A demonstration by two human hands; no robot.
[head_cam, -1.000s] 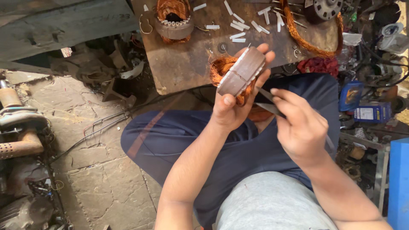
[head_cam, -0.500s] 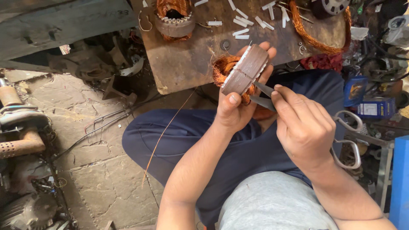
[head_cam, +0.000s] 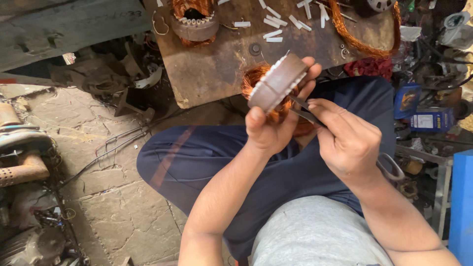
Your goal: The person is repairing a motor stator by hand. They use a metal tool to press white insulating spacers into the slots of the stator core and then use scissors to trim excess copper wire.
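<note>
My left hand grips a round grey motor stator with orange copper winding and white slot strips, held up over my lap. My right hand holds a pair of scissors; the metal blades point left at the underside of the stator, and a handle loop shows below my wrist. The blade tips are partly hidden behind the stator and my left fingers.
A brown wooden board ahead carries a second wound stator, several white insulation strips and a loop of copper wire. Boxes and tools crowd the right; rusty machine parts lie on the stone floor at left.
Both hands and the stator have stayed together over my lap. My right hand has drawn closer to the stator, and the scissors' blades now reach under it.
</note>
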